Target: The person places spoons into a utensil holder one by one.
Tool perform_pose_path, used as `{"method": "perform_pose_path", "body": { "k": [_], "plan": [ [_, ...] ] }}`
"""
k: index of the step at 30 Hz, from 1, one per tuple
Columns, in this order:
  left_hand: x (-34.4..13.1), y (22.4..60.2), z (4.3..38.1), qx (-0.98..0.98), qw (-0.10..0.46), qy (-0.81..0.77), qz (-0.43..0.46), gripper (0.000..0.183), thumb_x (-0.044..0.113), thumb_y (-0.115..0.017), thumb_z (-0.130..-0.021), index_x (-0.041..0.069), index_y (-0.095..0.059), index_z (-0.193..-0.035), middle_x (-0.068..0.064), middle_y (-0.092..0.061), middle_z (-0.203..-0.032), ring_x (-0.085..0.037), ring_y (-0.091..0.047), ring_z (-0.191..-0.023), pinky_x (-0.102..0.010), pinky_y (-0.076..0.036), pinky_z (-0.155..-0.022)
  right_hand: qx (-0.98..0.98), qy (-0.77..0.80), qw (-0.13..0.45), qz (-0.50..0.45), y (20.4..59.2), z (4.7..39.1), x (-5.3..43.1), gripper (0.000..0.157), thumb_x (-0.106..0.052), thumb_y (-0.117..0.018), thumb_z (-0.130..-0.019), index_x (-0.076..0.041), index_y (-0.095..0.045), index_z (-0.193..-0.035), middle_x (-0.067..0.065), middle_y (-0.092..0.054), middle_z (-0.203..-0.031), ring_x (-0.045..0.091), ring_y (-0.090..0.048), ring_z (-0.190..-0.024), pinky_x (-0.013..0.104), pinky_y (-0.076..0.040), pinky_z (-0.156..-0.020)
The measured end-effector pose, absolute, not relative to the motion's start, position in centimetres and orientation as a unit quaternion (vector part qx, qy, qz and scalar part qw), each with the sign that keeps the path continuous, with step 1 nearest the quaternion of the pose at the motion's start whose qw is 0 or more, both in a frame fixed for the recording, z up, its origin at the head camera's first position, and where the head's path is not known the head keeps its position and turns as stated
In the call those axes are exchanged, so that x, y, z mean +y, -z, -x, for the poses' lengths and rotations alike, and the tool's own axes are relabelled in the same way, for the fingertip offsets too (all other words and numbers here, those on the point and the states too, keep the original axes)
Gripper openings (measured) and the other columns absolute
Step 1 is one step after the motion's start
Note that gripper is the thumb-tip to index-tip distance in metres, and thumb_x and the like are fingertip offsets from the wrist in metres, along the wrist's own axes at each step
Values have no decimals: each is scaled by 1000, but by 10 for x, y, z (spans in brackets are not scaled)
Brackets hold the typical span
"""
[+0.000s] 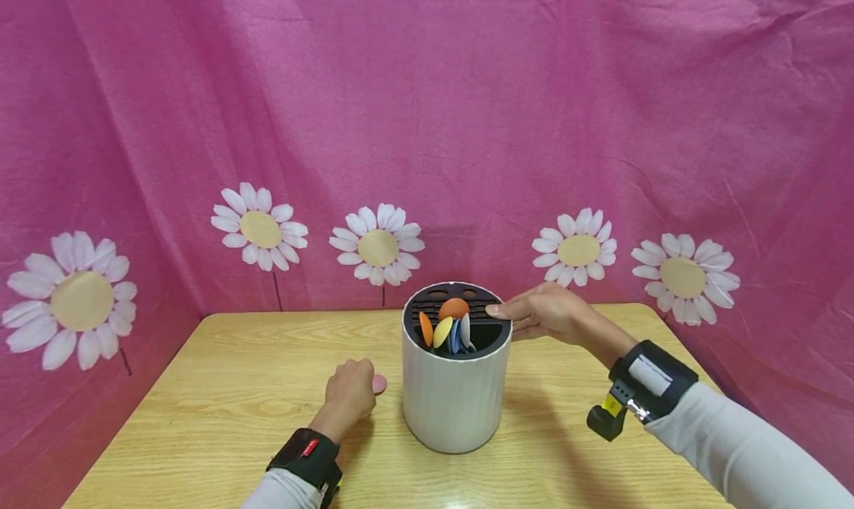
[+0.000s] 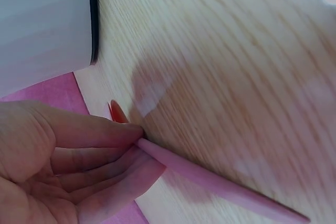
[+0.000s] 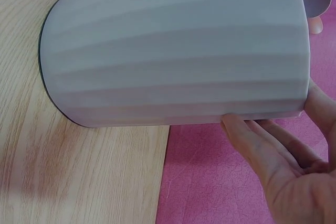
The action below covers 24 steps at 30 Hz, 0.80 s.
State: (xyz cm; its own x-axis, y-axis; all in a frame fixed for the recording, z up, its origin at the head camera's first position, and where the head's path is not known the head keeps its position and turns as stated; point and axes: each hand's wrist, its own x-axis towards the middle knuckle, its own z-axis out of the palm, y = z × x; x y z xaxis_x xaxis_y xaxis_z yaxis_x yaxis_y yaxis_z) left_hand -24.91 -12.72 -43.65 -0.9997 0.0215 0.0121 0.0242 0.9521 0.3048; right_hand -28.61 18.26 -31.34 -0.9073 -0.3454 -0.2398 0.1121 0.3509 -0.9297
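Note:
A white ribbed utensil holder (image 1: pixel 454 398) with a black slotted top stands upright on the table. My right hand (image 1: pixel 550 313) grips its right side, the thumb over the rim and the fingers against the outer wall; the right wrist view shows those fingers (image 3: pixel 247 140) on the ribbed side. To the left of the holder, my left hand (image 1: pixel 350 390) pinches a pink spoon (image 2: pixel 210 179) between thumb and fingers, low over the table. The spoon's round end points toward the holder, its handle back toward me.
Several coloured spoons, among them an orange one (image 1: pixel 454 308) and a yellow one (image 1: pixel 442 332), stand in the holder's front opening. Behind the wooden table (image 1: pixel 267 361) hangs a pink cloth (image 1: pixel 467 124) printed with white daisies, folding round both sides.

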Motion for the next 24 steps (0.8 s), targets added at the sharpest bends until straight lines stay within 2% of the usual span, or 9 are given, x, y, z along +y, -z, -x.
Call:
{"method": "perform_pose_path", "body": {
  "k": [10,15,21,24],
  "plan": [
    [-133,434,248,-987,11,161,8,15,-3,-79,-79,-2,-65,-83,-10,-59,-74,-20,-52,-65,-31,-42,-53,799,562,202,67,315,287,184,49,-28,-77,-92,8,-69,-123,13,-74,-114,25,-74,-102,44,-59,-95],
    [-138,427,249,-986,12,166,7,15,0,-80,-82,-3,-66,-85,-8,-57,-73,-20,-50,-66,-31,-42,-55,803,558,199,66,314,288,184,50,-30,-77,-91,8,-69,-123,14,-73,-117,26,-74,-104,44,-59,-95],
    [-143,417,251,-983,40,180,18,32,18,-84,-84,0,-60,-75,-3,-44,-67,-18,-43,-62,-29,-35,-53,802,559,200,66,314,288,183,50,-30,-77,-91,8,-69,-123,14,-73,-117,28,-73,-105,44,-59,-94],
    [-144,413,253,-982,45,184,23,35,20,-84,-84,1,-57,-71,-2,-40,-66,-18,-41,-62,-28,-33,-53,799,563,203,61,314,287,183,49,-28,-78,-91,9,-69,-122,13,-73,-114,26,-74,-103,44,-59,-95]
  ]
}}
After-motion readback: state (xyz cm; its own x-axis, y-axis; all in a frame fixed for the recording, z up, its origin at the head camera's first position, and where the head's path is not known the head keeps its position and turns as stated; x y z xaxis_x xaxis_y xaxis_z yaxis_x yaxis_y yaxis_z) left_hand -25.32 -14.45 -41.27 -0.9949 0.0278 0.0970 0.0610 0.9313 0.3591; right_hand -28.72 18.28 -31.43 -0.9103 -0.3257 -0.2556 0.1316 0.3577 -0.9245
